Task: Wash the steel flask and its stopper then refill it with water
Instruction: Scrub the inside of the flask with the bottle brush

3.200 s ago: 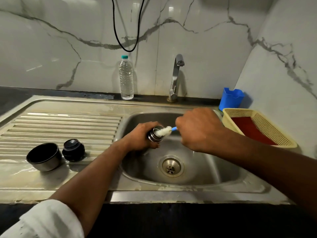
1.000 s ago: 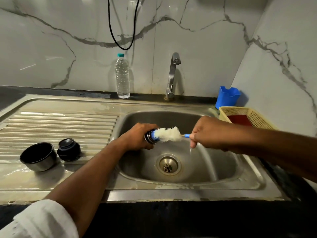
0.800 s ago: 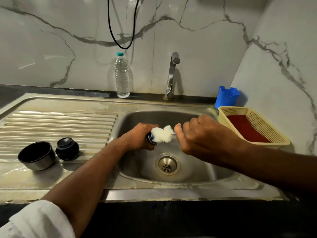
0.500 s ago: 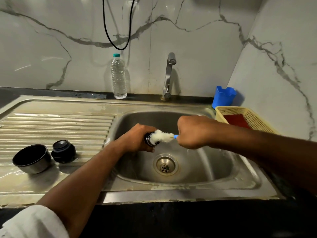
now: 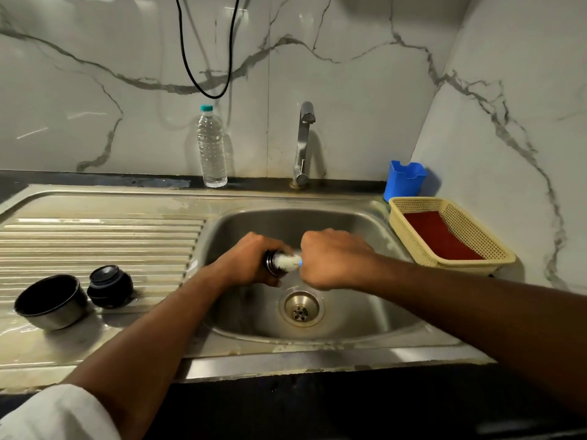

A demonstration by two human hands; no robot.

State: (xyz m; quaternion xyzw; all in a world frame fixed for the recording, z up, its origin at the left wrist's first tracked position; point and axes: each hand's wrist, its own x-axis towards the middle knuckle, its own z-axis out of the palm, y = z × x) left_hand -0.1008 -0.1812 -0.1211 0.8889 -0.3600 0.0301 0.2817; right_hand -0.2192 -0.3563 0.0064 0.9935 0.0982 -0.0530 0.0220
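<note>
Over the sink basin [image 5: 349, 325] my left hand [image 5: 251, 260] grips the steel flask [image 5: 272, 265], lying sideways with its mouth to the right; most of its body is hidden under my fingers. My right hand [image 5: 333, 258] grips the blue handle of a white bottle brush [image 5: 287, 261], whose foamy head is pushed partly into the flask's mouth. On the draining board at the left stand the black stopper [image 5: 109, 285] and the steel cup lid [image 5: 50, 301], side by side.
The tap [image 5: 303, 144] stands behind the basin with no water running. A clear plastic water bottle [image 5: 211, 147] is at the back wall. At the right are a blue holder [image 5: 403, 179] and a yellow basket [image 5: 476, 242] with a red cloth.
The brush has gone deeper into the flask than half a second ago; my right hand has moved left, close to the flask's mouth. Over the earlier frames the brush went in and out.
</note>
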